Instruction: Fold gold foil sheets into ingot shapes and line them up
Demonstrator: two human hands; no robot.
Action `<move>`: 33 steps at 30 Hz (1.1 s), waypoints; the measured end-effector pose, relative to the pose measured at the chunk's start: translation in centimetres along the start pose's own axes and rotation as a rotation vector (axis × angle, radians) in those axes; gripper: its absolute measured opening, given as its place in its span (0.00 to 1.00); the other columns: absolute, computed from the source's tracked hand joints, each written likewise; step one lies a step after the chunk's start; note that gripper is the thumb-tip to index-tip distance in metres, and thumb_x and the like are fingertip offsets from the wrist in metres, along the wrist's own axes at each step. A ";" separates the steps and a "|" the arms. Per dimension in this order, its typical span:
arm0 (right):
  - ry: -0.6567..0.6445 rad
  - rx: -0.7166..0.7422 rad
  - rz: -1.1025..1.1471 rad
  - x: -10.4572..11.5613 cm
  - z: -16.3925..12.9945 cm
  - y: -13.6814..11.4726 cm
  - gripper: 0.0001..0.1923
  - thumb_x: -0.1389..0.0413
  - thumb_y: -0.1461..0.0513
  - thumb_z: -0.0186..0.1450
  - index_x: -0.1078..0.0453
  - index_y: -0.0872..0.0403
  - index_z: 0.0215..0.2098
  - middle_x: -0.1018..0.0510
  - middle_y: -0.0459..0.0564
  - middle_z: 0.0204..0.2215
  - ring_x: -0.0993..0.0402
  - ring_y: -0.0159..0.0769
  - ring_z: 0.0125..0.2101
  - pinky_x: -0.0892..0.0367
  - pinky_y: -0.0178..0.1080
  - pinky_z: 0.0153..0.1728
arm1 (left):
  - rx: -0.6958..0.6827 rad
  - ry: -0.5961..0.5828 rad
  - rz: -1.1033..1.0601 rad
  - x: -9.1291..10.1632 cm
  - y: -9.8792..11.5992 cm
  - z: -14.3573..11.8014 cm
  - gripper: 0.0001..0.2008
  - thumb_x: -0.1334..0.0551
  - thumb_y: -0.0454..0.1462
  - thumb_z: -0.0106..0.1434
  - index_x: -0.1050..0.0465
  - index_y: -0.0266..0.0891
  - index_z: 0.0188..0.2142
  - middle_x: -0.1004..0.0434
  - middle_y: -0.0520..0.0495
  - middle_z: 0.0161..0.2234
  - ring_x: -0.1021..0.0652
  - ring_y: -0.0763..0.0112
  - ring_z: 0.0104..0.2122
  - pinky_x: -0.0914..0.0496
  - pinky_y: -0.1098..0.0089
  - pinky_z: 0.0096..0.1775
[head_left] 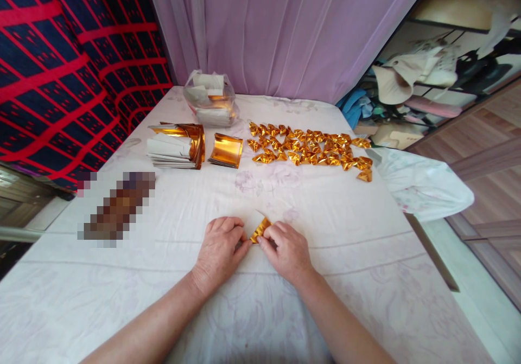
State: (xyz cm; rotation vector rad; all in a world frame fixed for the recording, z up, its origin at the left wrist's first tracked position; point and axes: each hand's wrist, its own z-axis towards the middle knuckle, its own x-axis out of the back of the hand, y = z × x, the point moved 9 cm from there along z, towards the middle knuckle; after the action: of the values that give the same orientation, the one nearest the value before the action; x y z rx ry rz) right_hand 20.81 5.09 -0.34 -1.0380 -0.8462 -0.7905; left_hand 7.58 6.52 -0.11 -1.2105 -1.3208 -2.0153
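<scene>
Gold paper [260,230], pinched between left hand [221,247], right hand [285,250]

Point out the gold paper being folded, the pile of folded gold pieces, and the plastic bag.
gold paper [260,230], head view, exposed middle.
folded gold pieces [309,148], head view, pile centre.
plastic bag [211,99], head view, front wall.
</scene>
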 end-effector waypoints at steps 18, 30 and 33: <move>0.029 0.018 -0.023 0.3 0.1 -0.3 0.12 0.45 0.61 0.66 0.36 0.51 0.24 0.29 0.45 0.24 0.33 0.32 0.28 0.46 0.35 0.30 | -0.041 0.018 0.015 0.0 0.2 -0.1 0.03 0.38 0.37 0.62 0.30 0.40 0.32 0.25 0.47 0.41 0.28 0.62 0.42 0.35 0.58 0.45; 0.007 0.014 -0.034 0.2 0.1 -0.3 0.12 0.46 0.60 0.66 0.35 0.51 0.25 0.27 0.45 0.25 0.32 0.33 0.28 0.45 0.36 0.30 | -0.273 0.076 0.170 1.3 2.9 -1.9 0.12 0.40 0.34 0.64 0.25 0.49 0.46 0.26 0.48 0.40 0.28 0.64 0.40 0.37 0.55 0.49; 0.012 0.012 -0.031 0.3 0.1 -0.3 0.12 0.46 0.60 0.66 0.35 0.51 0.25 0.27 0.46 0.24 0.32 0.33 0.28 0.45 0.36 0.30 | -0.247 0.074 0.216 1.2 2.9 -2.3 0.15 0.39 0.34 0.64 0.26 0.50 0.49 0.26 0.50 0.39 0.27 0.64 0.40 0.42 0.52 0.54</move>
State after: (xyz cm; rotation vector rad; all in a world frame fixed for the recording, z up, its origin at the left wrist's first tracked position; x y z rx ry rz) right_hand 20.65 5.08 0.03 -1.0108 -0.8573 -0.8162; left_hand 8.19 3.32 2.00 -1.3091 -0.8845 -2.0855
